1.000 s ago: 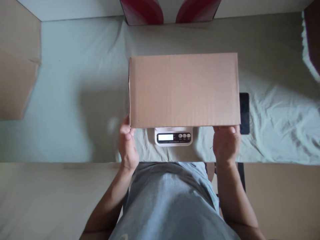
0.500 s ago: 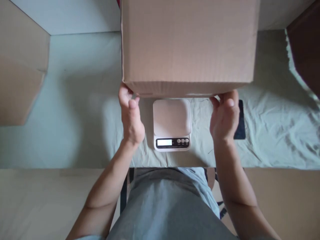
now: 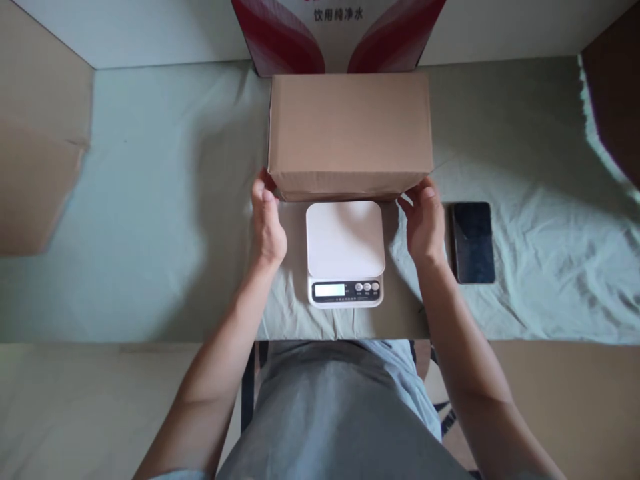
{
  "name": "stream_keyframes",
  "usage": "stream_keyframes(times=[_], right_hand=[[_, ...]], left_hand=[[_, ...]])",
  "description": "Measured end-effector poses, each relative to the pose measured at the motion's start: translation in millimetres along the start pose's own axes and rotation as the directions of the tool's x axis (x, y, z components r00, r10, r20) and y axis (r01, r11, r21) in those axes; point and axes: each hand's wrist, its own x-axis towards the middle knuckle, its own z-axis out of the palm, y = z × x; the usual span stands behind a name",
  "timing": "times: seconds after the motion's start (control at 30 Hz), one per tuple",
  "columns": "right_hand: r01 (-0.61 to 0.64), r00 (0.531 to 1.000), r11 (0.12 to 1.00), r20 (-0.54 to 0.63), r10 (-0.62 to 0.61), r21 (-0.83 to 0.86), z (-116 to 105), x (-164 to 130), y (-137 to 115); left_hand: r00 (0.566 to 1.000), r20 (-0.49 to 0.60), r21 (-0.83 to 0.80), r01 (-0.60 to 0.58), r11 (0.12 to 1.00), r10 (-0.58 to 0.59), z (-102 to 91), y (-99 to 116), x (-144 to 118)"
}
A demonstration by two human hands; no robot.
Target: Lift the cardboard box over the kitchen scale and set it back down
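Observation:
A closed brown cardboard box (image 3: 350, 123) sits low over the cloth, just behind a white kitchen scale (image 3: 345, 240). My left hand (image 3: 269, 223) grips the box's near left bottom corner, its fingers partly hidden beneath. At the near right bottom corner my right hand (image 3: 425, 220) holds the box the same way. The scale's platform has nothing on it, and its small display is lit. A dark phone (image 3: 473, 243) lies flat on the cloth to the right of my right hand.
Behind the box stands a red and white carton (image 3: 337, 47) with printed characters. Brown cardboard (image 3: 45, 133) rises at the left, and a dark brown panel (image 3: 615, 93) at the right. The table's green cloth (image 3: 145, 200) ends at the near edge.
The box has come down from high near the camera to low behind the scale, with both hands on it. The red and white carton and the whole phone now show.

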Motion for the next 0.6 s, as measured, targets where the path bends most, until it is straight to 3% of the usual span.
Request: stream_keyframes(times=[0.13,0.23,0.33,0.43,0.6], right_hand=[[-0.038,0.998,0.992,-0.044,0.044,0.120,0.0,7.3,-2.5],[-0.049,0.999,0.990,0.023,0.047,0.131,6.1,9.0,-1.7],[-0.069,0.996,0.992,0.062,0.063,0.102,11.2,9.0,-1.1],[-0.025,0.999,0.996,0.046,0.021,0.089,10.7,8.6,-10.1],[0.077,0.996,0.995,0.031,-0.080,0.070,5.0,-9.3,-48.7]], left_hand=[[0.995,-0.014,-0.108,0.099,0.989,-0.101,-2.7,-1.1,9.6],[0.985,0.005,-0.160,0.170,0.972,-0.172,-0.4,-2.2,13.8],[0.985,0.030,-0.156,0.171,0.973,-0.168,4.1,4.1,14.2],[0.994,0.055,-0.173,0.103,0.979,-0.095,6.8,25.1,10.9],[0.998,0.054,-0.181,0.000,0.984,0.010,-0.6,70.2,-9.7]])
